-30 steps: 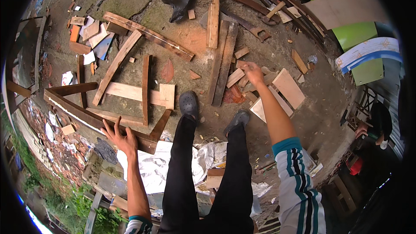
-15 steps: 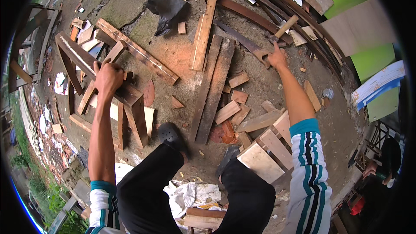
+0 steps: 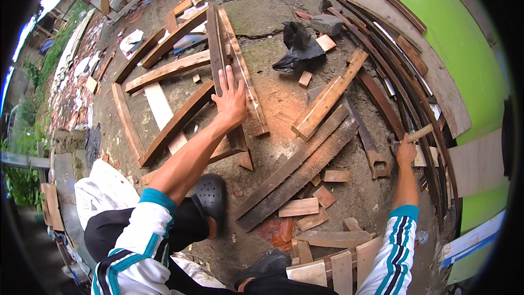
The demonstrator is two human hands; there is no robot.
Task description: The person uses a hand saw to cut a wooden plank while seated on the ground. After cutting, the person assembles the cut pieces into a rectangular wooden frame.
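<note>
Since half a second ago: both arms have swung forward and the view has tipped onto a different stretch of yard.

Nearest: black clog (image 3: 212, 202) on bare ground, short offcuts (image 3: 299, 207) just beside it to the right.

Left hand (image 3: 231, 100): fingers (image 3: 230, 76) spread apart, palm flat on a long weathered plank (image 3: 217, 49) that runs away from the person, touching a second board (image 3: 246, 87) on its right. Not gripped, only pressed. Judged stiff, fairly heavy for one hand, rough and splintery, possibly damp; best taken by wrapping the edge near mid-length, or with two hands, so it does not tip.

Right hand (image 3: 406, 151): fingers closed round a short pale wooden stick (image 3: 421, 132), held up by the curved dark slats (image 3: 393, 76) along the green wall (image 3: 464, 38). Stick judged light and rigid.

Middle ground: two long dark planks (image 3: 297, 172) lying diagonally, side by side.

Farther: black plastic bag (image 3: 299, 49), crumpled on the cracked concrete beyond the boards.
</note>
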